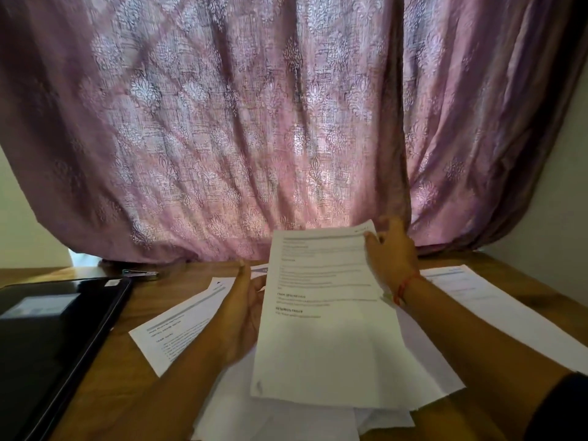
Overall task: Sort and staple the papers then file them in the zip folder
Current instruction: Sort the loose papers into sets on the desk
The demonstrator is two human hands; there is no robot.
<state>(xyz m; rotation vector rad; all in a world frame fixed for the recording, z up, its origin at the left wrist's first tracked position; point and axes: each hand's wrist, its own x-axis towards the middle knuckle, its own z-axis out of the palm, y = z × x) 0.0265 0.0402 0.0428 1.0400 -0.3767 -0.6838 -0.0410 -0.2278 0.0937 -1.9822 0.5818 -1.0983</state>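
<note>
Papers [321, 329] are in the middle of the picture, held up a little over the wooden table [133, 300] as a small stack with printed text on the top page. The left hand [243, 308] holds the left edge of this stack; the thumb lies on the front side and the other fingers are behind the sheets, so they are hidden. The right hand [389, 254] pinches the top right corner of the stack between the thumb and the fingers. A red thread [404, 286] is tied around the right wrist.

More white sheets [286, 421] lie flat on the table under the stack, near the front edge. One printed sheet [178, 323] lies to the left, partly under the left forearm, and another sheet [496, 307] lies to the right, behind the right forearm.

A black folder [54, 332] lies flat at the left side of the table, well apart from the stack. Behind it, near the far edge of the table, is a small metal thing, perhaps the stapler [141, 274], but it is too blurred to be sure. A purple patterned curtain [254, 122] hangs behind the table.
</note>
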